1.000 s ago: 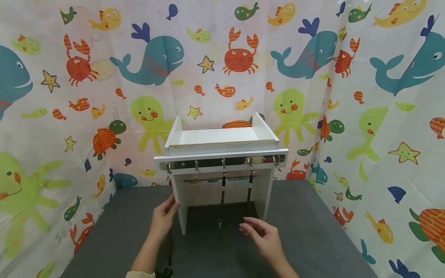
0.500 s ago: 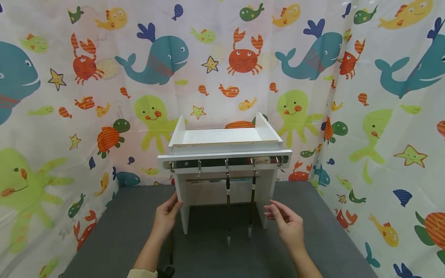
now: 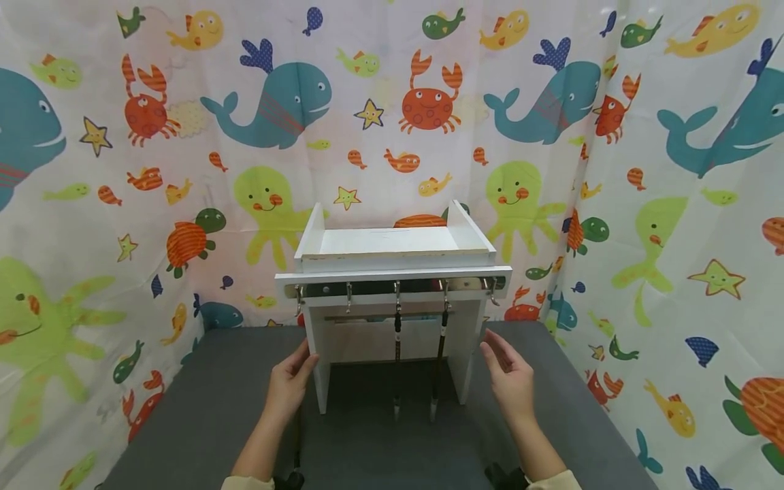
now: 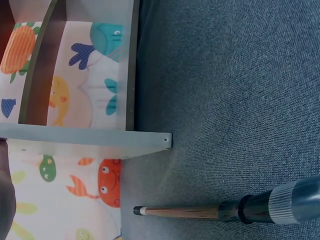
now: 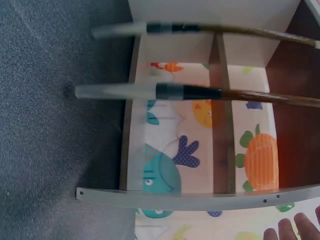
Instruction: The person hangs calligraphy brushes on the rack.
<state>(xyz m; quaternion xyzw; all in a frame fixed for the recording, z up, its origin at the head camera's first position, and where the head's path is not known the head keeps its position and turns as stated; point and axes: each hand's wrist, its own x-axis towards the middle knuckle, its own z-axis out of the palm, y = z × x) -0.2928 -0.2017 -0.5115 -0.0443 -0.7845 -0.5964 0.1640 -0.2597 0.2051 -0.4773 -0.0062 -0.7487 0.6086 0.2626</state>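
Observation:
A white shelf-like stand [image 3: 395, 262] bears a metal rail of hooks across its front. Two brushes hang there: the middle brush [image 3: 397, 340] and another brush [image 3: 439, 347] to its right. In the right wrist view they show brown handles, black collars and pale tips. My left hand [image 3: 288, 384] holds the stand's left side panel [image 3: 316, 367], thumb over the front edge. My right hand [image 3: 510, 378] is beside the right side panel [image 3: 468, 354], fingers loosely bent, holding nothing; contact with the panel cannot be judged. Its fingertips [image 5: 300, 227] show low in the right wrist view.
Dark grey cloth [image 3: 367, 456] covers the table. Below the left hand lies a brown stick [image 4: 182, 212] with a thick dark ribbed end. Several rail hooks, such as the left hook [image 3: 349, 297], bear nothing. A curtain [image 3: 392, 170] printed with sea animals surrounds the table.
My right hand has moved from the right-hand brush's lower end out to the right, beside the side panel. That brush now hangs free. My left hand keeps its place on the stand.

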